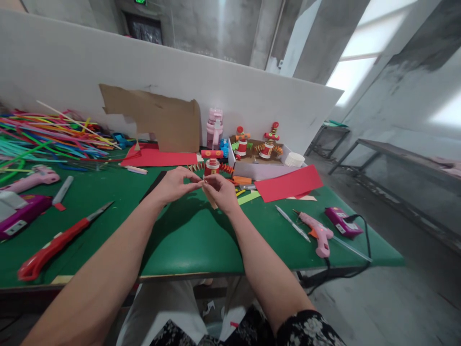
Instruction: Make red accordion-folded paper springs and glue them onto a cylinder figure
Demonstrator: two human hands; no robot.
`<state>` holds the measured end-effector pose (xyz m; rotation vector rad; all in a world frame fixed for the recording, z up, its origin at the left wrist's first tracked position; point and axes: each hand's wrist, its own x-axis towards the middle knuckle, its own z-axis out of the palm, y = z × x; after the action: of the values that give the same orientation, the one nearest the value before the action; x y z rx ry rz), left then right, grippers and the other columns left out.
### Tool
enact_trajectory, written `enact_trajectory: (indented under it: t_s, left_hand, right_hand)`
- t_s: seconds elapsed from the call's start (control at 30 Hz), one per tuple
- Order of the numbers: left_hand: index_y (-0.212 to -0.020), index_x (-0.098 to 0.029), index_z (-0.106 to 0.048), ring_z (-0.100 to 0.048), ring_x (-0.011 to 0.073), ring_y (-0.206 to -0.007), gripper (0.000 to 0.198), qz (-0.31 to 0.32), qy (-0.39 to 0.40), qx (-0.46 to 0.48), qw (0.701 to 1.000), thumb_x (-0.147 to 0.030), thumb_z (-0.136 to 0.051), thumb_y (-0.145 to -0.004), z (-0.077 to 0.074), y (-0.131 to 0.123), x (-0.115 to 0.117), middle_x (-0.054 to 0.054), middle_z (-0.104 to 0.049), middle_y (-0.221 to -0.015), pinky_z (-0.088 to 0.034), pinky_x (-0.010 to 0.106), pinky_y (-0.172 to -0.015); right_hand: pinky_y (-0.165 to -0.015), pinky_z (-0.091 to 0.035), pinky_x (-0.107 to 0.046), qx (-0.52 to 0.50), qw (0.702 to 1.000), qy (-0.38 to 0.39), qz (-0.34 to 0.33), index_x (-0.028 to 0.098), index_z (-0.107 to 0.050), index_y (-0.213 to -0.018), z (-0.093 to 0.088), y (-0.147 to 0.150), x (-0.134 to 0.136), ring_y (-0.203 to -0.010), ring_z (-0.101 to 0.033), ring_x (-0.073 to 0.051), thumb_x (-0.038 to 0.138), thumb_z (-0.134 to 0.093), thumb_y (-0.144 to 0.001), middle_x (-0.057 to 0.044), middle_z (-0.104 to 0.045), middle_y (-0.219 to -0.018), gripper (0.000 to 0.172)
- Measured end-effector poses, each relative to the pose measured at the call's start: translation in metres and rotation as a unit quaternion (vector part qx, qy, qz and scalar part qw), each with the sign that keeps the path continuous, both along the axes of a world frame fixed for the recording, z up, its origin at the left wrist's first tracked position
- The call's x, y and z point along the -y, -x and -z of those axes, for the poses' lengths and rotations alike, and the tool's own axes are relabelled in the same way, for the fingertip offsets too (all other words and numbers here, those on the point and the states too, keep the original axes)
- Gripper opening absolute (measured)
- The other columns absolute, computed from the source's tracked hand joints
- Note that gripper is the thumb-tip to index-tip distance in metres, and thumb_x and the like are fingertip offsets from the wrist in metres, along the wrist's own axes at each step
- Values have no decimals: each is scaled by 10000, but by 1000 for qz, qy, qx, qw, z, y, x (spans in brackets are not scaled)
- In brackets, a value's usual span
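My right hand (224, 193) pinches a tan strip (210, 198) between thumb and fingers, its loose end slanting down beneath my palm, and the fingertips of my left hand (175, 186) close on the same upper end. Exactly how the strip bends at the tips I cannot tell; my fingers cover it. I judge that small, even pressure serves best here: both thumbs working close together, one side steadying while the other shapes, with no hard pull that could crease or tear it. Just beyond my fingertips stands a red-hatted figure (212, 166) with pleated arms, so any forward push might knock it. Right beside my right hand lie scissors (248, 187) and a green strip (249, 198), crowding that side, with red paper (290, 184) past them. Farther right are a pen (292, 223) and a glue gun (320, 230), whose nozzle faces my way and could be hot. Well left of my left hand a red-handled knife (65, 240) lies with its blade toward me, worth minding if I reach there. Beyond the figure are a box (252, 170) and a bottle (215, 127); cardboard (178, 122) leans behind.
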<state>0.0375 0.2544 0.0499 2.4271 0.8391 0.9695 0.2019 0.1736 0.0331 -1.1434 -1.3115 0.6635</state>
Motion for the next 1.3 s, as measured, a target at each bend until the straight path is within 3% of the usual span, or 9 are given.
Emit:
enact_trajectory:
  t_s: [0.27, 0.5, 0.6, 0.67, 0.77, 0.83, 0.97, 1.13, 1.3]
  left_hand:
    - [-653, -226, -759, -635, 220, -704, 239, -15, 92, 44, 995, -458, -701, -651, -1, -5, 5, 59, -721, -733, -482, 324, -670]
    - [-600, -220, -741, -623, 230, -689, 227, -18, 152, 102, 983, -446, -755, -598, -2, -13, 14, 59, -706, -675, -472, 356, -701]
    - [-626, -210, -748, -609, 208, -645, 246, -41, 217, 185, 958, -443, -794, -563, -2, -13, 14, 55, -706, -665, -463, 341, -668]
    - [-653, -206, -748, -612, 200, -663, 278, -55, 250, 271, 928, -446, -818, -532, 0, -14, 12, 50, -712, -675, -467, 336, -683]
    - [-660, -198, -733, -616, 190, -691, 341, -66, 286, 370, 881, -463, -845, -478, 4, -18, 8, 42, -711, -675, -473, 330, -706]
    - [-653, -187, -726, -601, 174, -663, 374, -71, 309, 395, 862, -470, -859, -448, 6, -21, 7, 39, -703, -657, -467, 322, -684]
    - [-641, -180, -732, -582, 149, -622, 394, -62, 350, 407, 841, -456, -890, -408, 11, -32, 14, 32, -703, -646, -458, 308, -661]
    - [-634, -187, -739, -628, 184, -692, 421, -48, 369, 401, 837, -463, -911, -367, 14, -42, 23, 33, -710, -639, -486, 342, -750]
    - [-709, -183, -741, -655, 213, -778, 469, -14, 368, 354, 860, -514, -891, -413, 12, -40, 24, 55, -736, -729, -496, 354, -777]
  right_hand:
    - [-763, -477, -270, -16, 999, 9, -31, 211, -692, -769, 1, -3, -2, -748, -623, -152, 319, -712, -731, 9, -696, -764, 117]
    - [-766, -468, -269, -17, 1000, 8, 12, 206, -688, -692, -1, -3, -3, -738, -606, -158, 332, -680, -747, 13, -684, -709, 138]
    - [-767, -498, -271, -121, 992, 23, -11, 204, -717, -772, -3, -14, -8, -777, -640, -163, 415, -632, -796, -17, -722, -789, 229]
    - [-722, -518, -269, -230, 972, 32, 28, 201, -710, -801, -2, -23, -12, -737, -645, -153, 447, -584, -835, -30, -726, -796, 278]
    - [-657, -526, -256, -336, 936, 85, 57, 206, -678, -778, 2, -26, -16, -635, -625, -128, 361, -679, -773, -6, -706, -719, 155]
    - [-684, -532, -253, -331, 937, 113, -5, 205, -688, -794, 5, -17, -16, -652, -638, -123, 265, -771, -673, -2, -720, -743, 159]
    - [-840, -540, -300, -296, 951, 50, -79, 204, -732, -889, 5, 11, -11, -909, -686, -188, 309, -827, -612, -44, -762, -969, 311]
    - [-934, -521, -352, -309, 951, 26, -2, 172, -735, -861, 5, 18, -9, -1012, -679, -230, 348, -822, -620, -68, -766, -978, 311]
    - [-932, -520, -360, -298, 954, 13, 26, 162, -738, -809, 4, 9, -9, -984, -689, -232, 303, -819, -614, -66, -772, -909, 254]
